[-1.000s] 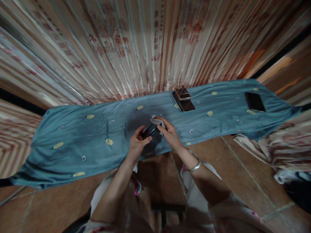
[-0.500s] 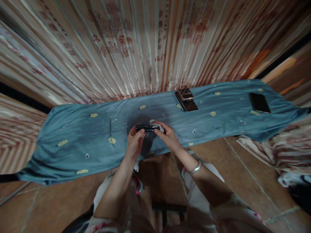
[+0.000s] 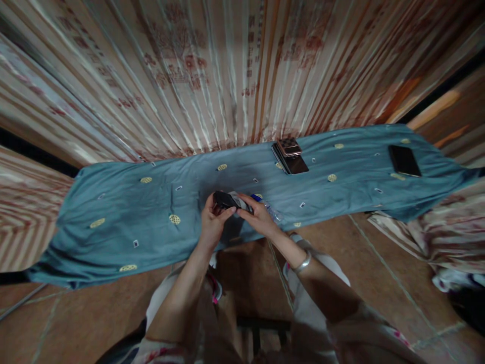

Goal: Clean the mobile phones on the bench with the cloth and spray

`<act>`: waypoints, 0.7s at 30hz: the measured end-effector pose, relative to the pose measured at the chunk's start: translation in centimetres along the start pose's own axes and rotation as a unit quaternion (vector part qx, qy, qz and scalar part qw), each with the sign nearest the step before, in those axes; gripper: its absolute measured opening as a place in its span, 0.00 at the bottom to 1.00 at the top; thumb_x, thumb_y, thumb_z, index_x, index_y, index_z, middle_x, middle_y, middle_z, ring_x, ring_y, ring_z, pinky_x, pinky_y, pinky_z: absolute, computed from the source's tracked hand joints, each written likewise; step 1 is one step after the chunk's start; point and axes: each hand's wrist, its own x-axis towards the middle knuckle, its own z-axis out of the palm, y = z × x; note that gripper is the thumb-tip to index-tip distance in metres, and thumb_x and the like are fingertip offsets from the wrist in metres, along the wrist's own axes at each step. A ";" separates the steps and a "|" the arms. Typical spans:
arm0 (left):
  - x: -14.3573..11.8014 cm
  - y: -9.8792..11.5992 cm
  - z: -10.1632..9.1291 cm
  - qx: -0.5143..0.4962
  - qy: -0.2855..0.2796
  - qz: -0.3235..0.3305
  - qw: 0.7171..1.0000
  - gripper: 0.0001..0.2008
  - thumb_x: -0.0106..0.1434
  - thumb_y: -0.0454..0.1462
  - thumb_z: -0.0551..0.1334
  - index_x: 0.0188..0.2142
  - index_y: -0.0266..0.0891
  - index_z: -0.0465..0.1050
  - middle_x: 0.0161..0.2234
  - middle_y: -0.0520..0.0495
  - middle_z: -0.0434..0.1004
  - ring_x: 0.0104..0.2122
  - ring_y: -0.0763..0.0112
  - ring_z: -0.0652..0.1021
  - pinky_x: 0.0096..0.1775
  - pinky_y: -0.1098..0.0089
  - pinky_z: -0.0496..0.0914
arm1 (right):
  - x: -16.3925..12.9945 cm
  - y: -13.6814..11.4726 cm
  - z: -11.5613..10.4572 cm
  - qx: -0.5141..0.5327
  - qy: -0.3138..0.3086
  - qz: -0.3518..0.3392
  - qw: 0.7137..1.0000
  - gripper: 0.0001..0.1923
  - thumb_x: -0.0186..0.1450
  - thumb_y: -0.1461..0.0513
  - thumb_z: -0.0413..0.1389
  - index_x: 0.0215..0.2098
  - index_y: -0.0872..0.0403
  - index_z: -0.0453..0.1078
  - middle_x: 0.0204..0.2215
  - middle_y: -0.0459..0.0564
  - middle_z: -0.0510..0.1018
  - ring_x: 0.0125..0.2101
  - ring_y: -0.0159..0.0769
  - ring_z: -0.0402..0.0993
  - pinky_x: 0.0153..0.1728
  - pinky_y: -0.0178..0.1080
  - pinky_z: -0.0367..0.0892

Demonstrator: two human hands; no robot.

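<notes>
My left hand (image 3: 211, 222) grips a small black device (image 3: 223, 199) over the blue cloth (image 3: 125, 217) that covers a long narrow table. My right hand (image 3: 257, 217) presses a light-coloured cloth (image 3: 242, 202) against the device's right end. A small clear bottle with a blue cap (image 3: 270, 208) lies on the blue cloth just right of my right hand. A silver bangle (image 3: 304, 262) sits on my right wrist.
A stack of dark phones with a chequered case on top (image 3: 290, 154) lies at the table's far edge. Another dark phone (image 3: 404, 161) lies at the far right. Striped curtains hang behind. Brown tiled floor lies below.
The black device has tilted in my hands and the light cloth now wraps its right end. The small bottle has come into sight beside my right hand.
</notes>
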 end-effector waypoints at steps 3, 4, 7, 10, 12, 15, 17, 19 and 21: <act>0.0 -0.1 -0.2 0.050 -0.009 0.010 0.999 0.30 0.39 0.33 0.74 0.44 0.41 0.71 0.42 0.48 0.76 0.44 0.66 0.76 0.46 0.68 0.70 | -0.2 -0.2 0.3 0.008 -0.034 -0.006 0.999 0.23 0.62 0.59 0.55 0.56 0.49 0.70 0.57 0.48 0.72 0.60 0.40 0.64 0.63 0.46 0.54; 0.0 -0.2 -0.3 0.064 -0.009 0.013 0.998 0.30 0.39 0.33 0.73 0.44 0.41 0.71 0.42 0.47 0.75 0.45 0.65 0.75 0.46 0.68 0.71 | -0.3 -0.3 0.3 0.007 -0.041 -0.001 0.999 0.23 0.62 0.59 0.54 0.56 0.48 0.69 0.58 0.47 0.71 0.61 0.39 0.63 0.64 0.46 0.53; -0.1 -0.3 -0.3 0.094 -0.003 0.022 0.995 0.30 0.40 0.33 0.72 0.45 0.41 0.71 0.44 0.45 0.73 0.47 0.62 0.73 0.44 0.67 0.71 | -0.8 -1.4 0.4 0.007 -0.052 -0.008 0.999 0.23 0.65 0.58 0.52 0.58 0.47 0.68 0.60 0.46 0.69 0.62 0.38 0.61 0.64 0.46 0.53; -0.2 -0.5 0.0 0.106 -0.005 0.028 0.994 0.29 0.40 0.33 0.71 0.45 0.42 0.72 0.44 0.46 0.71 0.47 0.63 0.73 0.43 0.68 0.71 | -1.5 -2.8 0.4 -0.019 -0.043 -0.055 0.997 0.22 0.68 0.59 0.48 0.61 0.47 0.65 0.62 0.46 0.66 0.63 0.36 0.59 0.65 0.45 0.53; -0.2 -0.7 0.2 0.111 -0.012 0.031 0.993 0.27 0.41 0.33 0.71 0.44 0.42 0.73 0.43 0.46 0.70 0.45 0.63 0.73 0.42 0.68 0.71 | -1.9 -3.6 0.3 -0.061 -0.036 -0.085 0.994 0.22 0.70 0.59 0.45 0.62 0.46 0.63 0.63 0.45 0.63 0.64 0.35 0.57 0.65 0.45 0.52; -0.2 -1.0 0.2 0.134 -0.030 0.050 0.989 0.26 0.41 0.32 0.70 0.43 0.44 0.75 0.44 0.47 0.69 0.45 0.62 0.72 0.44 0.65 0.71 | -2.2 -4.1 0.1 -0.116 -0.049 -0.108 0.986 0.23 0.71 0.59 0.43 0.63 0.45 0.61 0.64 0.43 0.61 0.64 0.35 0.56 0.65 0.45 0.53; -0.2 -1.3 0.1 0.170 -0.054 0.069 0.982 0.25 0.42 0.31 0.70 0.42 0.44 0.76 0.42 0.47 0.69 0.45 0.61 0.72 0.47 0.62 0.70 | -2.1 -4.1 -0.3 -0.133 -0.055 -0.105 0.984 0.23 0.71 0.59 0.42 0.63 0.44 0.61 0.64 0.43 0.62 0.64 0.34 0.57 0.65 0.44 0.53; -0.3 -1.4 0.0 0.208 -0.079 0.085 0.971 0.24 0.42 0.30 0.69 0.42 0.42 0.77 0.41 0.46 0.69 0.44 0.60 0.72 0.50 0.60 0.69 | -1.9 -3.8 -0.6 -0.140 -0.051 -0.095 0.984 0.22 0.71 0.60 0.42 0.62 0.45 0.62 0.63 0.44 0.63 0.63 0.33 0.58 0.64 0.43 0.54; -0.5 -1.4 0.0 0.220 -0.098 0.092 0.966 0.28 0.43 0.30 0.69 0.46 0.42 0.75 0.43 0.45 0.70 0.46 0.60 0.72 0.51 0.59 0.68 | -1.5 -3.6 -1.0 -0.135 -0.038 -0.083 0.987 0.22 0.71 0.61 0.43 0.61 0.46 0.64 0.62 0.45 0.65 0.63 0.34 0.59 0.64 0.42 0.55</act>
